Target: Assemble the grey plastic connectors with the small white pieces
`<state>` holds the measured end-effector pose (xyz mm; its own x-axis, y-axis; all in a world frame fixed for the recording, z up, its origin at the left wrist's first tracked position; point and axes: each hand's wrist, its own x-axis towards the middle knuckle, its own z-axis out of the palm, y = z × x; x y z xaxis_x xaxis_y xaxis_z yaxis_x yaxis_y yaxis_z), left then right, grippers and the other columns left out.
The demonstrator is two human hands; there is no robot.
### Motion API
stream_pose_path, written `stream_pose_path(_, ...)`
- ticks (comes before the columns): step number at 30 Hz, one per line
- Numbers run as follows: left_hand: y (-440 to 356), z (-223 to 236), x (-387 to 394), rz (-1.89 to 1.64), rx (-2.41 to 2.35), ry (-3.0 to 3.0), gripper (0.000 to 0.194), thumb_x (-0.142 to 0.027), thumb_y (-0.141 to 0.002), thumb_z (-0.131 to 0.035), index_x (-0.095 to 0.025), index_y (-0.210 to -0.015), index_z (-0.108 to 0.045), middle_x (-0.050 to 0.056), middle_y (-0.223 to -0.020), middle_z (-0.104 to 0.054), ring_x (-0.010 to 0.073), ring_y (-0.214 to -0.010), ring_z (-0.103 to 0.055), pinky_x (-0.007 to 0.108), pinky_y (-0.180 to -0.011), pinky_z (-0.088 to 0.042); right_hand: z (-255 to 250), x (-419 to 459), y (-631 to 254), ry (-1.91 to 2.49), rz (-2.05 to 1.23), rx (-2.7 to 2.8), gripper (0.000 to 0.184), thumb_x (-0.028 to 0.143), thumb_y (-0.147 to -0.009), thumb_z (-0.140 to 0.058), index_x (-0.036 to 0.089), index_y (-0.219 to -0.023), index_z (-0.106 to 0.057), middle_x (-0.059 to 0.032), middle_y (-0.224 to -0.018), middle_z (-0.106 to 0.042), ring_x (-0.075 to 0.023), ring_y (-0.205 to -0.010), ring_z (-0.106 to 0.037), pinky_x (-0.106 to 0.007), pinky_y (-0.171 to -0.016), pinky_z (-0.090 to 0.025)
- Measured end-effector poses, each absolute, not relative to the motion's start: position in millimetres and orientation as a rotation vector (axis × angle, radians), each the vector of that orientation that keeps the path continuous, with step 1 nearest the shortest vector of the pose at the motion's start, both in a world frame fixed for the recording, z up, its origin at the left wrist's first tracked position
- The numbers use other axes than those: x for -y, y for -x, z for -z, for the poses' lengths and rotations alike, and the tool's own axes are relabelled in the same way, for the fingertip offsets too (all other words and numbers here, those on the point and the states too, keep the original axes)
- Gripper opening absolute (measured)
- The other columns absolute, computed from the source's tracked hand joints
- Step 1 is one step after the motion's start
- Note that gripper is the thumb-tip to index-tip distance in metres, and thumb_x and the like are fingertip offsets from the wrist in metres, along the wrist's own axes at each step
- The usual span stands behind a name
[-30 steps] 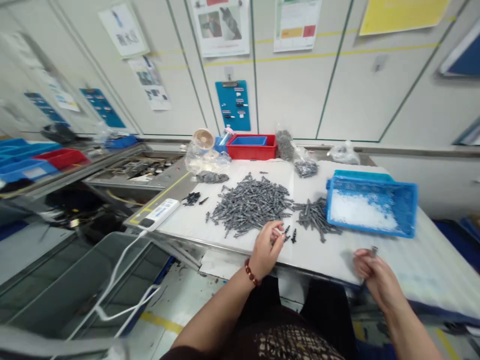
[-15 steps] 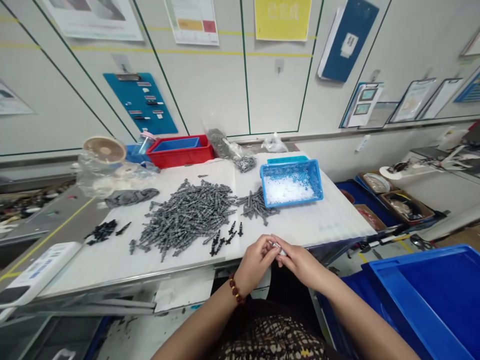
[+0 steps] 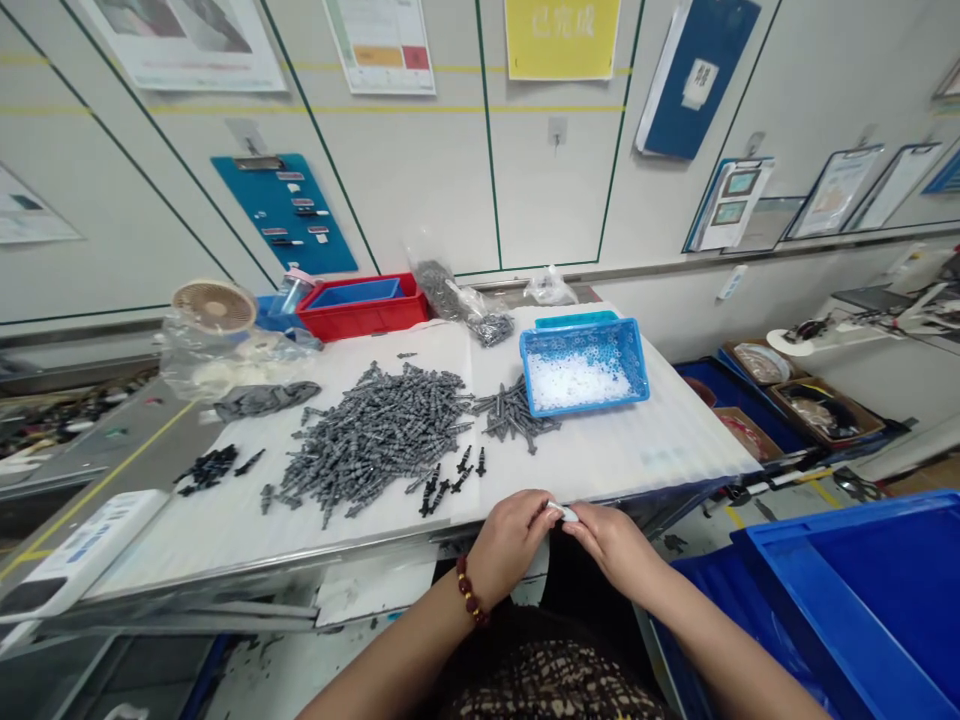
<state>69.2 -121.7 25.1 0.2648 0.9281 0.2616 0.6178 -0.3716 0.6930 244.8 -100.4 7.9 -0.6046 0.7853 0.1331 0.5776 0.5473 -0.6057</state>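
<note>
My left hand (image 3: pixel 511 540) and my right hand (image 3: pixel 615 545) meet at the table's near edge, fingers pinched together on a small grey part (image 3: pixel 561 512) held between them. A red bead bracelet (image 3: pixel 469 592) circles my left wrist. Just beyond my hands lie a few black pins (image 3: pixel 450 482) and a big heap of grey pins (image 3: pixel 382 430). A smaller grey bunch (image 3: pixel 514 412) sits beside a blue tray (image 3: pixel 628 352) filled with small white pieces.
A red bin (image 3: pixel 360 312) holding a blue tray, a small fan (image 3: pixel 214 305), plastic bags (image 3: pixel 465 300) and a grey glove (image 3: pixel 262 398) stand at the back. Black pins (image 3: pixel 206 467) lie left. A large blue crate (image 3: pixel 862 610) is at my right.
My view swung right from the left bench. My right hand came in from the right edge to meet my left, and both now pinch the small part together.
</note>
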Motion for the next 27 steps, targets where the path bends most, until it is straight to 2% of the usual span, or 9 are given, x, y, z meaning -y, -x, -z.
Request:
stream_pose_path(5, -67.2, -21.4, 121.4, -0.847, -1.478, -2.332, 0.031, -0.030, -0.095, -0.030, -0.018, -0.087, -0.057, 0.005, -0.077, -0.061, 0.0186, -0.071, -0.057, 0.031, -0.067, -0.047, -10.9, 100.1, -238.8, 1.156, -0.662, 2.412, 0.029, 0.035, -0.096, -0.033, 0.019, -0.081, -0.052, -0.0036, -0.071, -0.059, -0.0171, -0.063, -0.054, -0.025, -0.057, -0.033)
stream_pose_path(9, -66.2, -16.9, 119.7, -0.829, -1.496, -2.431, 0.032, -0.032, -0.096, -0.026, -0.017, -0.101, -0.054, 0.008, -0.083, -0.062, 0.0204, -0.077, -0.059, 0.034, -0.070, -0.049, -9.6, 99.6, -238.3, 1.183, -0.651, 2.405, 0.025, 0.032, -0.095, -0.035, 0.018, -0.082, -0.052, -0.0041, -0.070, -0.059, -0.0179, -0.063, -0.054, -0.025, -0.056, -0.033)
stream_pose_path(16, -71.1, -10.9, 120.5, -0.590, -1.539, -2.508, 0.031, -0.038, -0.092, -0.039, -0.018, -0.112, -0.052, 0.009, -0.089, -0.064, 0.0216, -0.081, -0.060, 0.033, -0.071, -0.049, 1.1, 95.2, -235.7, 1.153, -0.725, 2.332, 0.024, 0.030, -0.093, -0.036, 0.019, -0.079, -0.051, -0.0050, -0.071, -0.061, -0.0184, -0.064, -0.055, -0.027, -0.058, -0.037)
stream_pose_path(20, -56.0, -30.7, 94.9, -0.420, -1.673, -2.466, 0.029, -0.039, -0.092, -0.039, -0.021, -0.105, -0.058, 0.007, -0.087, -0.064, 0.0206, -0.082, -0.060, 0.029, -0.071, -0.047, -5.7, 89.8, -234.1, 1.137, -0.899, 2.250, 0.024, 0.033, -0.093, -0.036, 0.020, -0.083, -0.053, -0.0032, -0.072, -0.060, -0.0173, -0.064, -0.055, -0.026, -0.059, -0.038)
stream_pose_path(23, -34.5, -46.8, 52.7, -0.197, -2.101, -2.265, 0.029, -0.033, -0.093, -0.037, -0.021, -0.107, -0.059, 0.009, -0.102, -0.062, 0.0221, -0.096, -0.058, 0.030, -0.081, -0.045, -15.5, 87.3, -235.3, 1.141, -1.013, 2.160, 0.022, 0.034, -0.093, -0.036, 0.021, -0.100, -0.052, -0.0010, -0.075, -0.059, -0.0163, -0.067, -0.055, -0.026, -0.062, -0.038)
stream_pose_path(27, -13.9, -47.4, 1.2, -0.059, -2.189, -2.155, 0.021, -0.018, -0.085, -0.045, -0.013, -0.090, -0.065, 0.015, -0.096, -0.062, 0.0275, -0.093, -0.060, 0.035, -0.077, -0.047, -21.6, 85.7, -236.7, 1.088, -1.112, 2.072, 0.025, 0.036, -0.094, -0.032, 0.020, -0.086, -0.050, -0.0001, -0.074, -0.056, -0.0141, -0.067, -0.051, -0.024, -0.061, -0.037)
